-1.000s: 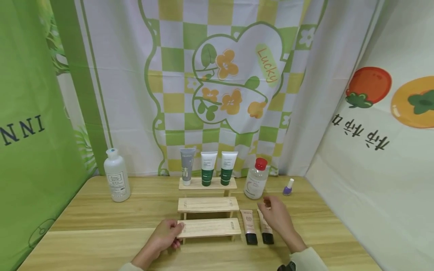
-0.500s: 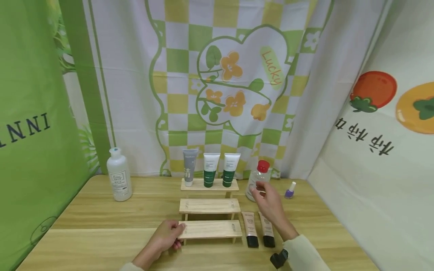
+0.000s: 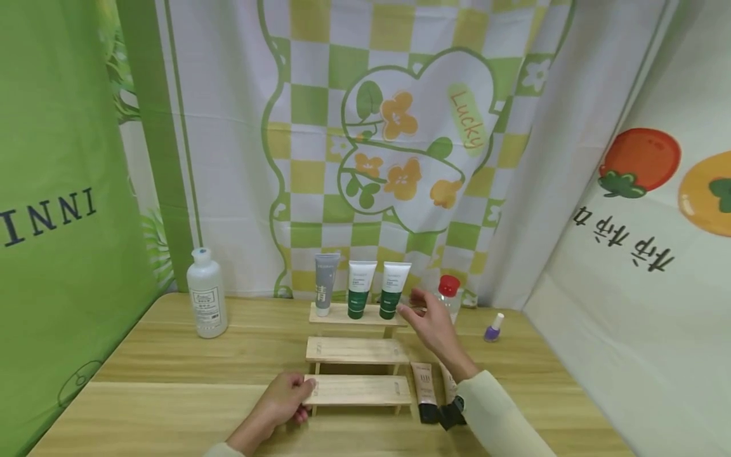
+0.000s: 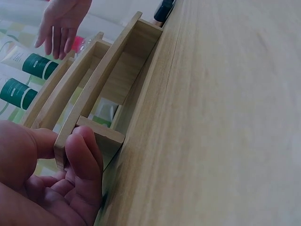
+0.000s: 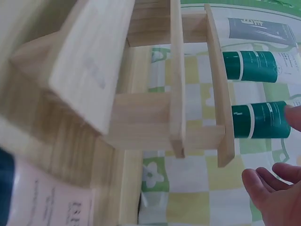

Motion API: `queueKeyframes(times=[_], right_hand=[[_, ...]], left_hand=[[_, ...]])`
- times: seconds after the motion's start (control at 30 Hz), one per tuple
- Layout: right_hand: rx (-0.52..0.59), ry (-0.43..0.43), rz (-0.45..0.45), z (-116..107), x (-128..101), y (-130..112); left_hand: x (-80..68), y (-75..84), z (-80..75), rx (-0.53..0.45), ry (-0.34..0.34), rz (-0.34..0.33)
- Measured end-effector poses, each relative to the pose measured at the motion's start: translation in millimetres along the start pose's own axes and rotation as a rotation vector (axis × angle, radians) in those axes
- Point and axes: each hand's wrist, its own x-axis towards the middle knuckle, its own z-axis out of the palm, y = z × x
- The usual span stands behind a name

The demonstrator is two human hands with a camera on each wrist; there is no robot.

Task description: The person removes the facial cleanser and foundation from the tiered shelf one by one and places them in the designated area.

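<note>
A three-step wooden rack [image 3: 356,349] stands mid-table. My left hand [image 3: 294,395] pinches the left end of its lowest step [image 4: 89,134] between thumb and fingers. On the top step stand a grey tube [image 3: 325,285] and two green-and-white tubes [image 3: 360,289]. My right hand [image 3: 419,311] hovers open, fingers spread, just right of the rightmost green tube [image 3: 395,289], apart from it. In the right wrist view that tube [image 5: 261,120] lies close to my fingertips [image 5: 270,190]. Both hands carry nothing loose.
A clear bottle with a red cap [image 3: 450,293] stands behind my right hand, a purple nail polish [image 3: 493,327] to its right. Two beige tubes [image 3: 424,388] lie right of the rack, partly under my sleeve. A white bottle [image 3: 207,301] stands far left. Curtains close the back and sides.
My right hand has risen from above the beige tubes, passed the red-capped bottle, and moved left toward the rightmost green tube. The left hand has kept its hold on the lowest step.
</note>
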Motion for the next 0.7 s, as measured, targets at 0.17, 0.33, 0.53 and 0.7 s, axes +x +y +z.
queueKeyframes(times=[0.17,0.33,0.53,0.7], right_hand=[[0.017,-0.012,0.019,7.8,9.4,-7.8],[0.042,-0.018,0.014,14.8,15.8,-11.6],[0.05,-0.026,-0.014,20.4,19.8,-13.8],[0.029,-0.024,-0.032,22.4,20.1,-15.6]], left_hand=[[-0.1,-0.5,-0.6,-0.007,0.002,0.001],[-0.8,-0.9,-0.7,-0.016,-0.003,0.004],[-0.2,-0.9,0.4,-0.016,0.0,0.002],[-0.3,-0.4,0.9,-0.019,0.002,-0.007]])
